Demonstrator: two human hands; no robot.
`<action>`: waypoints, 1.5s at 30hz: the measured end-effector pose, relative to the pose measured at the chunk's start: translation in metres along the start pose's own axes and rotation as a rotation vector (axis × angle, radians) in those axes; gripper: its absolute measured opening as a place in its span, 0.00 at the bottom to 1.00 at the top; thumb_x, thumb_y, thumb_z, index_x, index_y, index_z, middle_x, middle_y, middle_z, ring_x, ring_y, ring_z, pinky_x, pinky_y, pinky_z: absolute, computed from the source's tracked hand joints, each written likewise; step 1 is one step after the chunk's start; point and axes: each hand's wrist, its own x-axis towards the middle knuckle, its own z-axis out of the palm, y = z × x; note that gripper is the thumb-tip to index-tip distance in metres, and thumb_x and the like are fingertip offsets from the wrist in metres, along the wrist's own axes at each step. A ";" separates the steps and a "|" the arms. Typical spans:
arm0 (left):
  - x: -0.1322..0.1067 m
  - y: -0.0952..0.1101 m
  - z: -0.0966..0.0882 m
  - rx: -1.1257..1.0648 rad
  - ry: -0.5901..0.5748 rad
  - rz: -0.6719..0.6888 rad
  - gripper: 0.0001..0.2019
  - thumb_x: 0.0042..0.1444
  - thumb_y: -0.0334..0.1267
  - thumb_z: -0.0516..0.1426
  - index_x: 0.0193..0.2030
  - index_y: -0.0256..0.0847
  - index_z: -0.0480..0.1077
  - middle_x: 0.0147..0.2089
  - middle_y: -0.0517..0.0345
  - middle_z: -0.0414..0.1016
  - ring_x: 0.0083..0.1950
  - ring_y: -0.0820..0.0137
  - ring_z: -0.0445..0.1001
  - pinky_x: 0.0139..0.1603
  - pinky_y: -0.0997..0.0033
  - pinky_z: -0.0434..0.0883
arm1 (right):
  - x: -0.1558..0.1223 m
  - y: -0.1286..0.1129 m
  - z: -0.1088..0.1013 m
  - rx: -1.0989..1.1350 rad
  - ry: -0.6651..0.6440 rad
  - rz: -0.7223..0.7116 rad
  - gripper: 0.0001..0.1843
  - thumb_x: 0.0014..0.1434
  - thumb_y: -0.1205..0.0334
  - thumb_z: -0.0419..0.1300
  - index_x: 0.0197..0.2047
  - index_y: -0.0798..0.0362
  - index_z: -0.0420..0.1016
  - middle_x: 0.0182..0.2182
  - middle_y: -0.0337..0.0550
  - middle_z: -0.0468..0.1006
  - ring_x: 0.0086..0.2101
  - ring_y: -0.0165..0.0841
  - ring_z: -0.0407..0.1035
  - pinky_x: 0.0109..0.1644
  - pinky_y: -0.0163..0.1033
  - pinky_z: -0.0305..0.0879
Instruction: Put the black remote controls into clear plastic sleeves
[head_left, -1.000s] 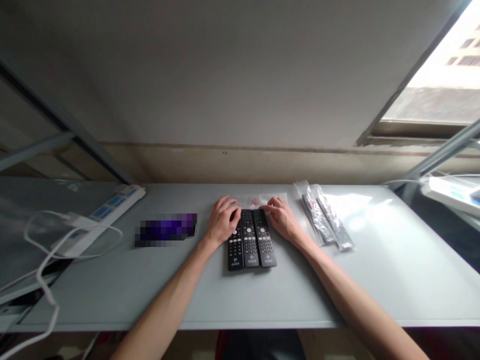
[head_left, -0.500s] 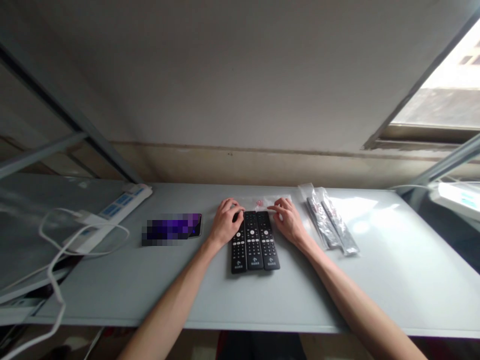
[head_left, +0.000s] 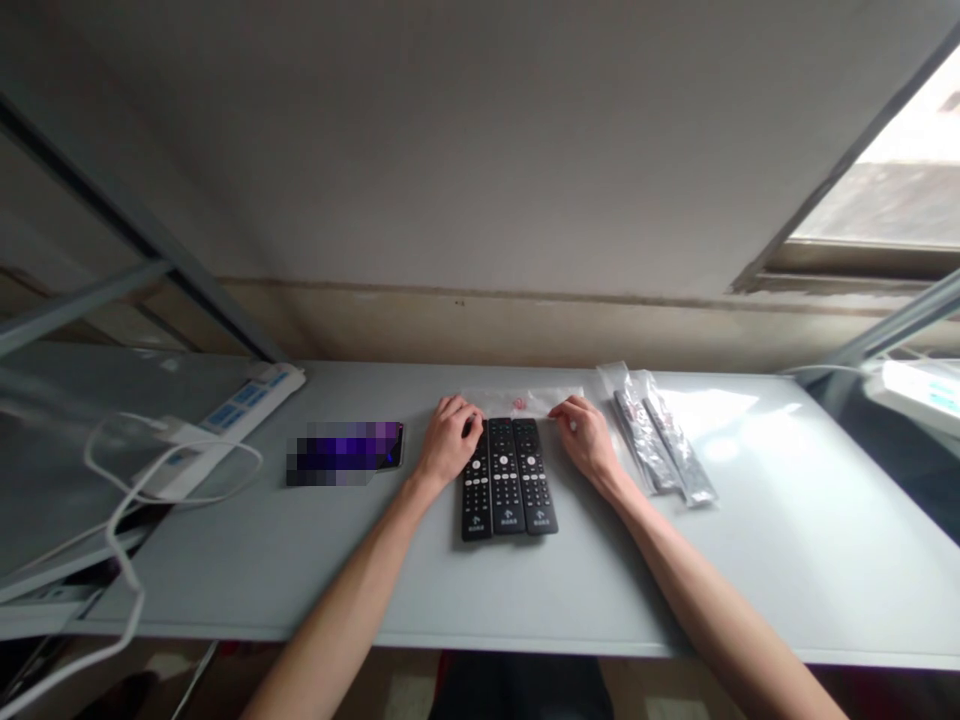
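Three black remote controls (head_left: 508,478) lie side by side in the middle of the grey table (head_left: 480,590). My left hand (head_left: 448,442) sits at the far end of the left remote (head_left: 476,495), fingers curled over its top. My right hand (head_left: 589,438) is just right of the remotes. Its fingertips pinch the near edge of a flat clear plastic bag (head_left: 525,400) with a small red mark, which lies behind the remotes.
Two remotes sealed in clear bags (head_left: 658,438) lie to the right. A phone (head_left: 345,452) lies left of my left hand. Further left are a white power strip (head_left: 225,415) and loose white cables (head_left: 127,500). A wall runs behind the table, with metal shelf frames on both sides.
My left hand's fingers have curled in over the left remote's top. My right hand has shifted slightly right along the bag's edge, so more of the clear bag shows. The camera has drifted a little.
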 end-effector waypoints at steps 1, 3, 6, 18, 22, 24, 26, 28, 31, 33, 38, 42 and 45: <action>0.000 -0.001 0.000 -0.007 0.001 0.002 0.13 0.71 0.35 0.52 0.38 0.44 0.76 0.41 0.53 0.76 0.50 0.59 0.71 0.56 0.56 0.72 | -0.001 -0.001 -0.001 0.006 0.013 0.013 0.16 0.63 0.73 0.53 0.35 0.50 0.81 0.34 0.45 0.79 0.35 0.38 0.73 0.41 0.41 0.66; 0.000 -0.003 0.001 -0.016 0.007 0.008 0.13 0.71 0.35 0.52 0.38 0.44 0.76 0.42 0.53 0.76 0.50 0.58 0.71 0.56 0.56 0.72 | -0.002 -0.002 -0.002 0.015 0.070 0.030 0.16 0.64 0.72 0.52 0.37 0.50 0.81 0.35 0.45 0.80 0.36 0.39 0.73 0.42 0.42 0.67; 0.000 -0.007 0.003 -0.020 0.020 0.009 0.13 0.71 0.36 0.53 0.38 0.44 0.77 0.42 0.53 0.77 0.50 0.58 0.71 0.56 0.56 0.71 | -0.008 -0.002 -0.006 -0.044 0.216 0.011 0.17 0.63 0.72 0.52 0.43 0.49 0.82 0.39 0.47 0.79 0.41 0.41 0.72 0.48 0.45 0.69; -0.002 -0.013 0.006 -0.033 0.056 0.026 0.11 0.68 0.36 0.54 0.39 0.45 0.78 0.42 0.53 0.78 0.49 0.58 0.72 0.56 0.55 0.71 | -0.042 0.021 -0.045 -0.467 0.419 0.156 0.24 0.61 0.71 0.56 0.59 0.50 0.76 0.51 0.55 0.74 0.51 0.50 0.64 0.57 0.57 0.63; -0.003 -0.009 0.003 -0.017 0.062 0.029 0.10 0.68 0.36 0.54 0.40 0.45 0.78 0.42 0.52 0.78 0.50 0.57 0.72 0.57 0.54 0.72 | -0.042 0.026 -0.039 -0.486 0.387 0.127 0.19 0.63 0.66 0.58 0.58 0.50 0.75 0.45 0.56 0.74 0.47 0.51 0.66 0.54 0.57 0.63; -0.003 -0.008 0.002 -0.015 0.069 0.028 0.09 0.68 0.36 0.55 0.41 0.45 0.78 0.42 0.53 0.78 0.50 0.57 0.72 0.56 0.55 0.72 | -0.042 0.030 -0.037 -0.495 0.369 0.121 0.18 0.65 0.64 0.57 0.57 0.50 0.74 0.43 0.56 0.73 0.45 0.51 0.67 0.51 0.57 0.64; -0.003 -0.006 0.000 -0.016 0.080 0.018 0.08 0.67 0.35 0.55 0.44 0.45 0.77 0.41 0.53 0.77 0.49 0.58 0.71 0.54 0.56 0.72 | -0.044 0.035 -0.036 -0.482 0.365 0.113 0.17 0.66 0.61 0.57 0.57 0.51 0.73 0.42 0.56 0.73 0.43 0.51 0.67 0.50 0.56 0.64; -0.003 -0.004 -0.001 -0.017 0.091 0.012 0.09 0.67 0.34 0.55 0.47 0.44 0.76 0.40 0.54 0.75 0.48 0.58 0.71 0.53 0.57 0.71 | -0.048 0.040 -0.035 -0.461 0.369 0.119 0.18 0.67 0.59 0.57 0.58 0.51 0.72 0.43 0.55 0.73 0.43 0.50 0.68 0.49 0.54 0.65; -0.003 -0.004 -0.002 -0.030 0.100 0.012 0.10 0.67 0.33 0.55 0.50 0.44 0.75 0.39 0.54 0.75 0.47 0.58 0.70 0.53 0.57 0.70 | -0.054 0.042 -0.038 -0.493 0.310 0.162 0.15 0.67 0.55 0.58 0.54 0.51 0.72 0.42 0.52 0.73 0.41 0.47 0.69 0.46 0.49 0.66; -0.003 -0.005 -0.001 -0.048 0.104 0.004 0.11 0.67 0.34 0.54 0.52 0.43 0.74 0.40 0.53 0.75 0.48 0.58 0.70 0.54 0.56 0.70 | -0.054 0.039 -0.043 -0.570 0.236 0.190 0.12 0.66 0.54 0.59 0.49 0.51 0.71 0.41 0.50 0.72 0.40 0.45 0.68 0.43 0.47 0.67; -0.003 -0.006 -0.004 -0.090 0.145 -0.002 0.13 0.69 0.37 0.54 0.56 0.43 0.73 0.49 0.48 0.75 0.53 0.55 0.71 0.59 0.53 0.69 | -0.042 0.009 -0.056 -0.675 0.309 0.152 0.12 0.61 0.60 0.62 0.48 0.51 0.68 0.41 0.52 0.71 0.41 0.49 0.67 0.45 0.52 0.69; -0.005 0.004 -0.007 -0.152 0.230 0.015 0.14 0.70 0.44 0.55 0.58 0.43 0.71 0.56 0.46 0.72 0.61 0.54 0.70 0.66 0.52 0.65 | -0.035 -0.019 -0.049 -0.380 0.433 -0.139 0.19 0.63 0.65 0.62 0.56 0.50 0.65 0.45 0.52 0.73 0.41 0.46 0.69 0.43 0.49 0.72; -0.008 0.013 -0.006 -0.292 0.160 0.035 0.19 0.70 0.55 0.55 0.54 0.43 0.70 0.53 0.47 0.74 0.59 0.55 0.72 0.65 0.53 0.66 | -0.028 -0.037 -0.039 -0.212 0.343 -0.346 0.21 0.67 0.65 0.62 0.61 0.48 0.65 0.43 0.49 0.75 0.38 0.42 0.71 0.40 0.46 0.73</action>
